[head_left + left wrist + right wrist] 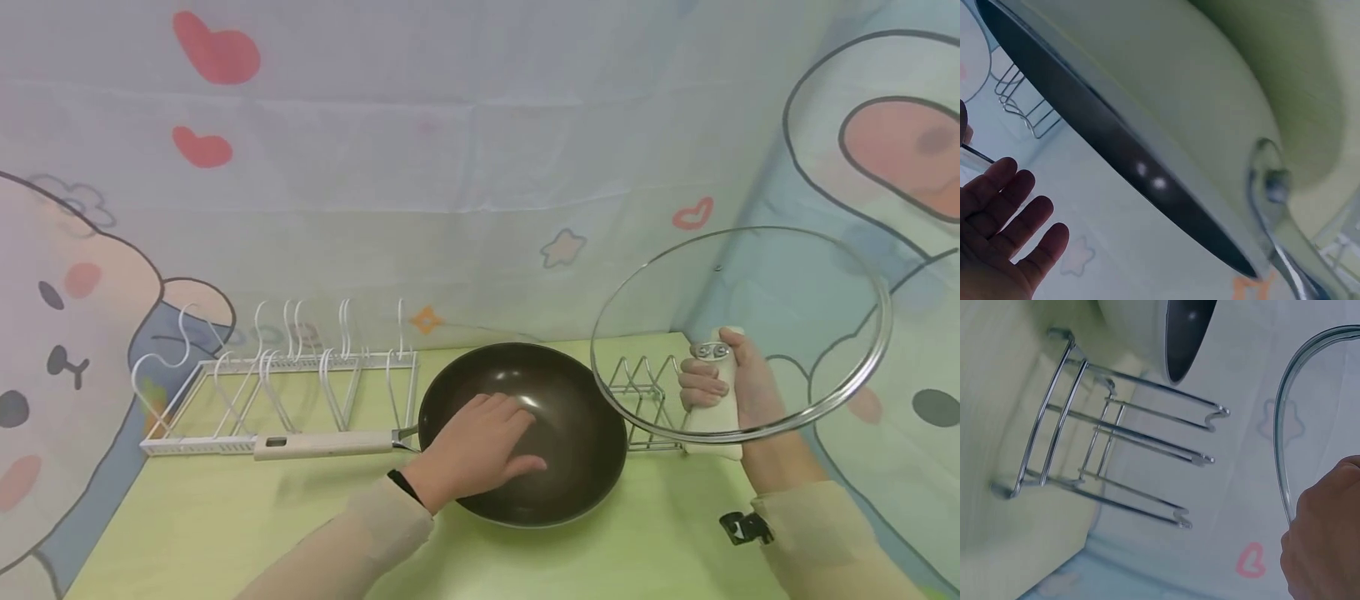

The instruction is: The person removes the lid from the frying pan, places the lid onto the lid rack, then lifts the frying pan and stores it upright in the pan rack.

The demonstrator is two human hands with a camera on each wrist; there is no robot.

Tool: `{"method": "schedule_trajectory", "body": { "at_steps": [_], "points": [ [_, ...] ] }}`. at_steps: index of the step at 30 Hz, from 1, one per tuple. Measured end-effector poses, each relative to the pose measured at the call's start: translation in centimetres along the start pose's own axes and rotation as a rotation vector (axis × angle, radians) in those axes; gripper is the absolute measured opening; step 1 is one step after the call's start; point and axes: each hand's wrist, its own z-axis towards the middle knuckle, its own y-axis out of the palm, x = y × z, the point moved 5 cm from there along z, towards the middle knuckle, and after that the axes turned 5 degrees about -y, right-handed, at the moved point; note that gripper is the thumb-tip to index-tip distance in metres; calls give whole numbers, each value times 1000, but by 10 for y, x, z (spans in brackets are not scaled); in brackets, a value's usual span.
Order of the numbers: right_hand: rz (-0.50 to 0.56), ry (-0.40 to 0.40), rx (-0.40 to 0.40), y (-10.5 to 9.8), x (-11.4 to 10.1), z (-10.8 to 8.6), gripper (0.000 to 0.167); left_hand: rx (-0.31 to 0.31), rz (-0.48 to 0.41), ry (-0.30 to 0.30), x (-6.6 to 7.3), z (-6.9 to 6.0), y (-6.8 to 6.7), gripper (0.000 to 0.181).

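A dark-lined pan (570,433) stands on the table with its pale handle (330,444) pointing left. Over the pan is my left hand (480,446), palm down with relaxed fingers, holding nothing; the left wrist view shows those fingers (1016,212) beside the pan's rim and its light outer side (1166,81). My right hand (720,383) grips the cream handle (716,417) of a large clear glass lid (795,333), raised at the right. In the right wrist view the hand (1325,531) partly hides the lid's rim (1282,425).
On the table (247,517), a white wire rack (202,446) stands at the left, behind the pan handle. A silver wire rack (1072,419) stands to the right of the pan, partly seen through the lid. A patterned cloth (375,208) hangs behind.
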Motion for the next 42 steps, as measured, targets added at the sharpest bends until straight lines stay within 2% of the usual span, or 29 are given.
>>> {"method": "schedule_trajectory", "body": {
  "at_steps": [7, 15, 26, 31, 34, 36, 38, 42],
  "points": [
    [0, 0, -1, 2, -8, -4, 31, -53, 1, -4, 13, 16, 2, 57],
    [-37, -39, 89, -4, -18, -6, 28, -89, 30, 3, 18, 28, 5, 58],
    [-45, -17, 63, -4, -26, -8, 31, -104, 50, 33, 27, 43, 8, 53],
    [-30, 21, -9, -6, -37, -14, 34, -129, 73, 60, 41, 56, 9, 55],
    [-28, 59, -65, -7, -44, -19, 36, -145, 76, 60, 49, 65, 9, 56],
    [-27, 76, -75, -8, -49, -22, 36, -156, 76, 57, 54, 71, 10, 57],
    [-26, 89, -61, -9, -54, -27, 36, -164, 82, 55, 58, 77, 12, 59],
    [-68, 61, 5, -11, -63, -32, 35, -172, 107, 45, 63, 86, 15, 61]
  ]
}}
